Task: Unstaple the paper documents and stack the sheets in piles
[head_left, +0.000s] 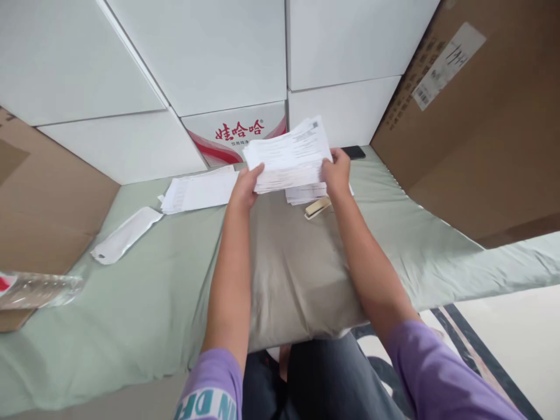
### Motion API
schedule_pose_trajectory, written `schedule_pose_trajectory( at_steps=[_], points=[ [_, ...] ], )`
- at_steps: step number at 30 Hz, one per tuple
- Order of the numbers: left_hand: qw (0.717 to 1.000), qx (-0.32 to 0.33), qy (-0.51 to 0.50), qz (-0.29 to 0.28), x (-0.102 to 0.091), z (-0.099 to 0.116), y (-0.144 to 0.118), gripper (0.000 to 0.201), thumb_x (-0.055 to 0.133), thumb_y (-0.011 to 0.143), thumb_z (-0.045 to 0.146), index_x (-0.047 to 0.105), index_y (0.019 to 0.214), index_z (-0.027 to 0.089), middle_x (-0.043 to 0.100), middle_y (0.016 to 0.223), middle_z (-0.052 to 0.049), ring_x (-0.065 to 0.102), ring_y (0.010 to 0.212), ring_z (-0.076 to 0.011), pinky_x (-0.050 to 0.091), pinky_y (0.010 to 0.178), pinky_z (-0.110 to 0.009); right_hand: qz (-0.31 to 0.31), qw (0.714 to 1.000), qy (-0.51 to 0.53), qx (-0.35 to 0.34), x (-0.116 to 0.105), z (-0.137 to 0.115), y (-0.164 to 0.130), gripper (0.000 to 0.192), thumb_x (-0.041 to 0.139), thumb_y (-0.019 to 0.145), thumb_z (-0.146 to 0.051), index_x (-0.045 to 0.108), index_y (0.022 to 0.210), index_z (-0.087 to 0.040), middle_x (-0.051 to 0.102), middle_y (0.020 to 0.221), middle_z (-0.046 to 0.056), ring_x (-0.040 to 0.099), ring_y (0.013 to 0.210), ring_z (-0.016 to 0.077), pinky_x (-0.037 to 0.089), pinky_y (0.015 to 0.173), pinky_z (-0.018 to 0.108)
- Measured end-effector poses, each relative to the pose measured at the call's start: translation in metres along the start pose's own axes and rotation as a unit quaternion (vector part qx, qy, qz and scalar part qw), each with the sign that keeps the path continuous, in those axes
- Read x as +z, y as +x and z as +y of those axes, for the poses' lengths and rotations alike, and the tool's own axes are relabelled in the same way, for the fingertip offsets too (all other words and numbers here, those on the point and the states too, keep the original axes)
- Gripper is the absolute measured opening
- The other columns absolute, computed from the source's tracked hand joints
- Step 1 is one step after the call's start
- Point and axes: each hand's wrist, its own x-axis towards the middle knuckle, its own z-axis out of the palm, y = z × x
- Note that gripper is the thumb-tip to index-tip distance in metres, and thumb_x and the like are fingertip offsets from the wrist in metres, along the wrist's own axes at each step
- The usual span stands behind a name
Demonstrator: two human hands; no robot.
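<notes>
You are gripping thick stack of white printed paper sheets [289, 157] at both short ends: left hand [245, 188] closed on left edge, right hand [336, 172] closed on right. Stack hovering at far side, above grey-beige pillow [297, 274], long axis running left-right.

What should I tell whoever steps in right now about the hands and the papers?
Left hand and right hand each grip one end of a thick stack of printed sheets, held above the pillow.
A second pile lies flat to the left on the green sheet; a few more sheets lie under the held stack.
A stapler lies beside them, untouched.
The held stack is not yet set down.
</notes>
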Motion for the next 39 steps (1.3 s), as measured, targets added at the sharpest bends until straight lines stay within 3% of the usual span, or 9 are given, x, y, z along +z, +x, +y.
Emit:
schedule_pose_trajectory(
  at_steps=[5,9,14,17,20,24,27,32,39],
  points=[
    [0.983,0.049,0.141,0.108,-0.073,0.003,-0.01,0.042,0.067,0.078,0.022,0.069,0.119,0.012,0.076,0.113,-0.01,0.07,0.109,-0.0261,0.053,0.103,-0.043,-0.134,0.983,0.084,0.09,0.043,-0.033,-0.061,0.017,0.058,0.085,-0.027,0.055,0.101,-0.021,0.063,0.082,0.003,0.065,0.072,0.0181,0.058,0.061,0.033],
    [0.943,0.023,0.29,0.161,-0.143,0.017,-0.013,0.042,0.068,0.074,0.025,0.073,0.113,0.012,0.077,0.104,-0.009,0.071,0.098,-0.0262,0.056,0.093,-0.039,-0.242,0.943,0.134,0.184,0.086,-0.047,-0.11,0.026,0.064,0.085,-0.028,0.048,0.106,-0.025,0.057,0.068,-0.003,0.052,0.043,0.0124,0.039,0.035,0.022],
    [0.854,0.061,0.445,0.261,-0.205,0.036,0.007,0.043,0.071,0.074,0.034,0.074,0.112,0.014,0.076,0.104,-0.009,0.07,0.097,-0.0278,0.054,0.09,-0.038,-0.249,0.932,0.106,0.242,0.166,-0.049,-0.127,0.03,0.055,0.084,-0.015,0.052,0.113,-0.022,0.062,0.074,0.0,0.052,0.043,0.0105,0.041,0.035,0.022],
    [0.792,0.022,0.527,0.307,-0.222,0.031,0.013,0.047,0.071,0.077,0.035,0.071,0.12,0.017,0.073,0.117,-0.014,0.066,0.109,-0.033,0.05,0.098,-0.046,-0.277,0.924,0.083,0.25,0.184,-0.052,-0.135,0.05,0.055,0.078,-0.009,0.051,0.126,-0.021,0.064,0.08,0.001,0.059,0.052,0.0133,0.044,0.04,0.023],
    [0.756,-0.026,0.57,0.32,-0.227,0.017,0.008,0.051,0.068,0.081,0.038,0.067,0.129,0.019,0.067,0.124,-0.02,0.059,0.118,-0.039,0.048,0.097,-0.054,-0.283,0.931,0.054,0.226,0.163,-0.06,-0.162,0.052,0.057,0.075,-0.012,0.052,0.127,-0.021,0.064,0.091,0.003,0.06,0.057,0.0125,0.044,0.045,0.024],
    [0.699,0.088,0.614,0.357,-0.208,0.007,-0.006,0.057,0.065,0.084,0.039,0.062,0.138,0.021,0.055,0.139,-0.021,0.046,0.129,-0.0406,0.043,0.101,-0.054,-0.32,0.932,0.1,0.136,0.118,-0.073,-0.214,0.035,0.053,0.081,-0.021,0.054,0.115,-0.024,0.061,0.096,0.0,0.055,0.059,0.0077,0.044,0.053,0.022],
    [0.711,0.139,0.654,0.216,-0.174,0.004,-0.015,0.049,0.052,0.093,0.046,0.066,0.134,0.023,0.057,0.142,-0.015,0.047,0.133,-0.0357,0.036,0.11,-0.051,-0.325,0.931,0.106,0.127,0.103,-0.07,-0.241,0.024,0.05,0.084,-0.024,0.055,0.107,-0.023,0.057,0.085,-0.002,0.05,0.058,0.0084,0.039,0.053,0.022],
    [0.709,0.101,0.697,-0.028,-0.125,-0.015,-0.024,0.068,0.049,0.095,0.051,0.039,0.157,0.025,0.046,0.158,-0.01,0.037,0.148,-0.0307,0.02,0.122,-0.052,-0.359,0.922,0.103,0.1,0.106,-0.054,-0.246,0.021,0.049,0.083,-0.023,0.056,0.102,-0.022,0.053,0.075,-0.004,0.048,0.061,0.0105,0.038,0.058,0.023],
    [0.712,0.138,0.688,0.022,-0.119,-0.026,-0.039,0.048,0.049,0.096,0.044,0.061,0.139,0.026,0.064,0.14,-0.012,0.06,0.127,-0.03,0.033,0.108,-0.045,-0.327,0.928,0.131,0.124,0.11,-0.051,-0.242,0.016,0.048,0.083,-0.025,0.054,0.098,-0.024,0.052,0.073,-0.004,0.049,0.06,0.0117,0.038,0.056,0.024]
  ],
)
